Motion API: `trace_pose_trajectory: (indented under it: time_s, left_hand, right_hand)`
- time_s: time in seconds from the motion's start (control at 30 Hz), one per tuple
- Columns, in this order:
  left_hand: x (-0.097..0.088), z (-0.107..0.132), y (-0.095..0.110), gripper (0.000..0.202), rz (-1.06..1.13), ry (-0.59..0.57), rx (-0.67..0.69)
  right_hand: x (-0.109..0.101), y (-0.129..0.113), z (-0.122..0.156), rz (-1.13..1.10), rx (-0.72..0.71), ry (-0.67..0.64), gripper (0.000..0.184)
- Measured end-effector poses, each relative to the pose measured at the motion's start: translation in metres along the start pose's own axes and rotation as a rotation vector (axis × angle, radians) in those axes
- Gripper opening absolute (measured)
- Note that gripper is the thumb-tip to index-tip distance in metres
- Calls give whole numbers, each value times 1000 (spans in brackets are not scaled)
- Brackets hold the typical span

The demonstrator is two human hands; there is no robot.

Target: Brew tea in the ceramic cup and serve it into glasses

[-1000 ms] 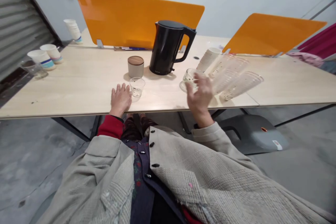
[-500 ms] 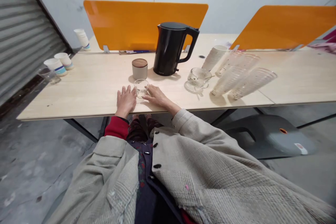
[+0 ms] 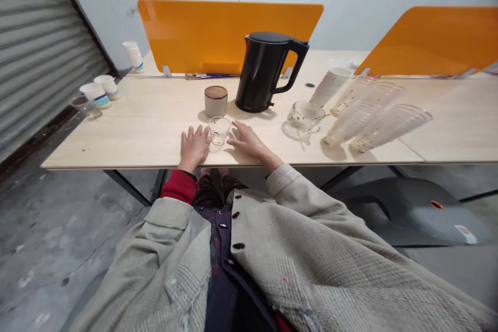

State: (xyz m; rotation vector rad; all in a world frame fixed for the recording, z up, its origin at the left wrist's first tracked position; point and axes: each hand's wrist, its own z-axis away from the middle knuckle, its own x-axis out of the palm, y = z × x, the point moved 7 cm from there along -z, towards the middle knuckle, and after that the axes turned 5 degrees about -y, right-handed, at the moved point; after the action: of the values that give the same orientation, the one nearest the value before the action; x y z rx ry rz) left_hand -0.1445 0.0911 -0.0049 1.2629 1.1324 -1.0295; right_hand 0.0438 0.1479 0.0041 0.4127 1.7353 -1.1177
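A small clear cup (image 3: 219, 130) with dark bits inside stands upright near the table's front edge. On its left, my left hand (image 3: 194, 149) lies on the tabletop with fingers spread, close beside the cup. My right hand (image 3: 249, 142) rests to the right of the cup, fingers apart and holding nothing, with a small gap to it. Just behind the cup sits a grey canister (image 3: 216, 105) with a wooden lid. Farther back to the right is a black electric kettle (image 3: 259, 75), its handle pointing right.
Right of the kettle, a ribbed glass cup (image 3: 303, 116) sits on a saucer near a leaning stack of white cups (image 3: 330, 85). Several stacks of clear plastic cups (image 3: 392, 127) lean beyond. Paper cups (image 3: 95, 94) stand at the left. Orange dividers (image 3: 194, 36) line the back.
My right hand has drawn away from the clear cup, leaving a gap. My left hand stays beside it. The whole view has shifted slightly.
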Motion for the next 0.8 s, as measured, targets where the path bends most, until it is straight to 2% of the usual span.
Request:
trace_pose_trajectory:
  time_s: [0.1, 0.27, 0.8]
  left_hand:
    - [-1, 1, -1, 65, 6, 8, -6]
    - [-2, 3, 1, 63, -15, -4, 3]
    - [0, 0, 1, 63, -22, 15, 3]
  right_hand:
    - [-2, 6, 6, 100, 70, 25, 80]
    - [11, -1, 13, 255, 111, -85, 68]
    - [6, -14, 17, 266, 194, -161, 73]
